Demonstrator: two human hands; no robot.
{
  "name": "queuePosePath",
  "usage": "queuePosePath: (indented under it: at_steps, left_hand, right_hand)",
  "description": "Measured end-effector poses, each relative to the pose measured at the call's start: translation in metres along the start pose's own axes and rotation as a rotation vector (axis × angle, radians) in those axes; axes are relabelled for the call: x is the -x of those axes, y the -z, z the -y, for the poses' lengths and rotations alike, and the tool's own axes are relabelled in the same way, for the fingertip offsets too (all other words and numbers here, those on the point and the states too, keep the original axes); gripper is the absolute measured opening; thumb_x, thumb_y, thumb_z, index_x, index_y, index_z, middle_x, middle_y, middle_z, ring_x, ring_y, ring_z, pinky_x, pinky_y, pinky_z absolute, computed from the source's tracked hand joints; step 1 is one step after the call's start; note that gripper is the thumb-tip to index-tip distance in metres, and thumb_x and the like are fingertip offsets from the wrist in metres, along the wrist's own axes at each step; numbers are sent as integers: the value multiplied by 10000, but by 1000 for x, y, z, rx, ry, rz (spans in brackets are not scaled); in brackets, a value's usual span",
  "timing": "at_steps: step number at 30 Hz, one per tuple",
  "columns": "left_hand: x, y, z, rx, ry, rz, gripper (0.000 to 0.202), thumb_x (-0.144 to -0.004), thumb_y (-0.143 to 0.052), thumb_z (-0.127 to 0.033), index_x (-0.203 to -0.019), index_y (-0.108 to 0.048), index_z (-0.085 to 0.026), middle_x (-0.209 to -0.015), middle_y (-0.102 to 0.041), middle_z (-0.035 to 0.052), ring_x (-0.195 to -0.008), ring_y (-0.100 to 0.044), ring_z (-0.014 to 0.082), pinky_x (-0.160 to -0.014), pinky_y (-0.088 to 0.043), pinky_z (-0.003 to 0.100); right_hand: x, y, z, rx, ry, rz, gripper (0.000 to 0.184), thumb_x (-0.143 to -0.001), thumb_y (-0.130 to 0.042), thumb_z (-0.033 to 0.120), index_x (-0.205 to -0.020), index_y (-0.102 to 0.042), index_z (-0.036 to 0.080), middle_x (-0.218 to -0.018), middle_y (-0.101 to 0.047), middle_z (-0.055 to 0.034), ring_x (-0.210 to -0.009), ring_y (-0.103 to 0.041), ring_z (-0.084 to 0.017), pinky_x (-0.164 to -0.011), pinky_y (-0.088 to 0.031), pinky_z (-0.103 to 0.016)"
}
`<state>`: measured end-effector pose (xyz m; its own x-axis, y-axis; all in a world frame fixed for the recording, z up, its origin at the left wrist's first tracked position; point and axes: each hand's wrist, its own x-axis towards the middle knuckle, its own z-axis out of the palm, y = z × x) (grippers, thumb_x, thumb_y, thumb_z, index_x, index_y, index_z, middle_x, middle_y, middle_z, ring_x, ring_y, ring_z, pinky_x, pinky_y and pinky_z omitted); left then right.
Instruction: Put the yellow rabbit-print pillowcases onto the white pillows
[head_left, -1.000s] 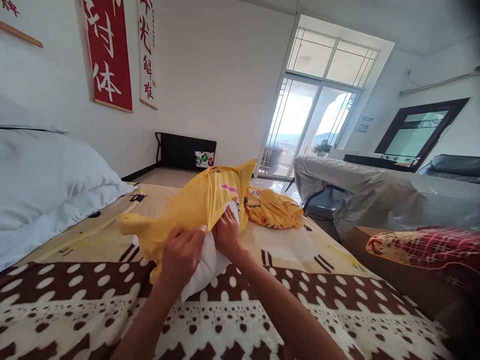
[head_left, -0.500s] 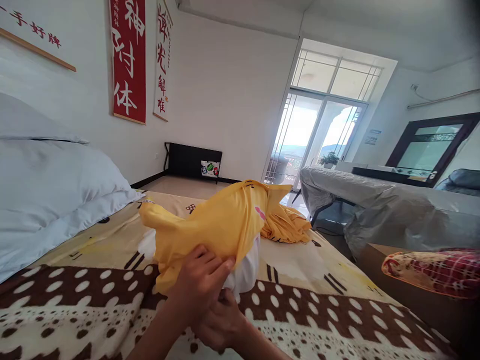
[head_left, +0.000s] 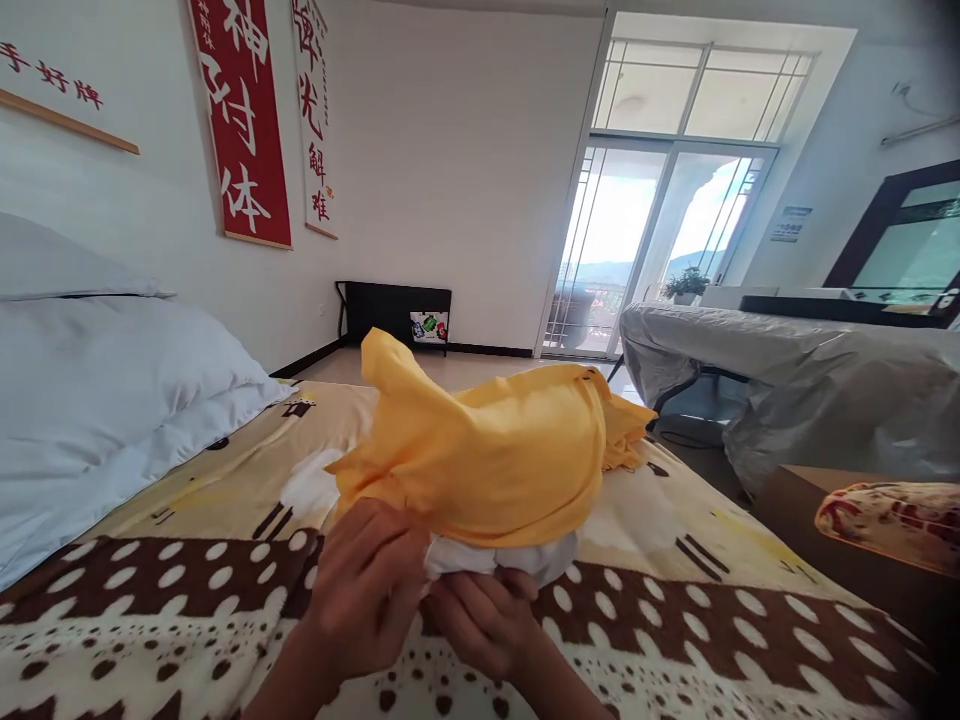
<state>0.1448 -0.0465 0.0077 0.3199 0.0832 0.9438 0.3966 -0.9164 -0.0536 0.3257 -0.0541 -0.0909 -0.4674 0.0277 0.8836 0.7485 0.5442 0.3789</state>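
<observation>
A yellow pillowcase (head_left: 495, 460) covers most of a white pillow (head_left: 495, 558), held up just above the patterned blanket (head_left: 150, 600). My left hand (head_left: 367, 585) is closed on the yellow fabric's open edge at the lower left. Beside it, my right hand (head_left: 484, 620) grips the white pillow end that sticks out below the case. The two hands almost touch. A second crumpled yellow cloth (head_left: 626, 430) lies behind the pillow, mostly hidden.
White bedding (head_left: 97, 390) is piled on the left of the bed. A grey-covered piece of furniture (head_left: 795, 380) stands to the right, with a red plaid cushion (head_left: 892, 515) nearer. A black folded table (head_left: 394, 315) leans on the far wall by the glass doors (head_left: 637, 240).
The pillow has been turned and lifted so the case now spreads wider and covers more of it. My right hand came out from under the left and now grips the white end.
</observation>
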Motion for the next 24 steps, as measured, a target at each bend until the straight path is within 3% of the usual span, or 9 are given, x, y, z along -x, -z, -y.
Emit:
queuePosePath:
  at_steps: [5,8,11,15,20,24]
  left_hand:
    - [-2,-2,11,-77,128,244,255,-827,-527,-116,-1075,-550,-172,-966,-602,82,-917,-546,198,-820,-463,321]
    - [0,-11,11,-98,158,299,304,-799,-533,-140,-1101,-518,-173,-1024,-592,89,-967,-543,216,-821,-480,316]
    - [5,-22,15,-182,221,280,252,-749,-487,-78,-982,-511,-170,-947,-585,82,-905,-546,224,-753,-489,317]
    - [12,-33,22,-197,292,159,212,-760,-405,-4,-837,-481,-186,-790,-553,40,-782,-532,183,-681,-460,271]
    - [12,-31,14,-46,378,50,167,-786,-453,-25,-797,-456,-192,-734,-504,2,-694,-486,131,-636,-417,220]
    - [7,-29,-9,55,335,81,155,-842,-494,-87,-750,-425,-191,-683,-464,-9,-631,-460,111,-568,-380,203]
  right_hand:
    - [-20,18,-15,21,-28,-76,108,-815,-612,193,-882,-655,267,-822,-705,47,-771,-593,-102,-817,-358,-289]
    - [-20,17,-19,26,-11,-95,108,-803,-638,201,-895,-664,250,-826,-711,46,-789,-597,-95,-824,-370,-277]
    - [-19,13,-20,35,44,-101,131,-775,-681,204,-905,-674,224,-868,-719,33,-825,-602,-92,-840,-374,-266]
    - [-21,9,-18,19,46,-23,189,-797,-660,208,-985,-676,212,-942,-729,23,-871,-608,-91,-837,-370,-261]
    - [-26,8,-20,46,-103,23,199,-813,-621,196,-1007,-664,179,-860,-731,-9,-767,-625,-110,-761,-364,-270]
    - [-20,7,-28,47,-257,115,187,-876,-486,208,-902,-670,199,-725,-698,-27,-705,-624,-147,-693,-385,-286]
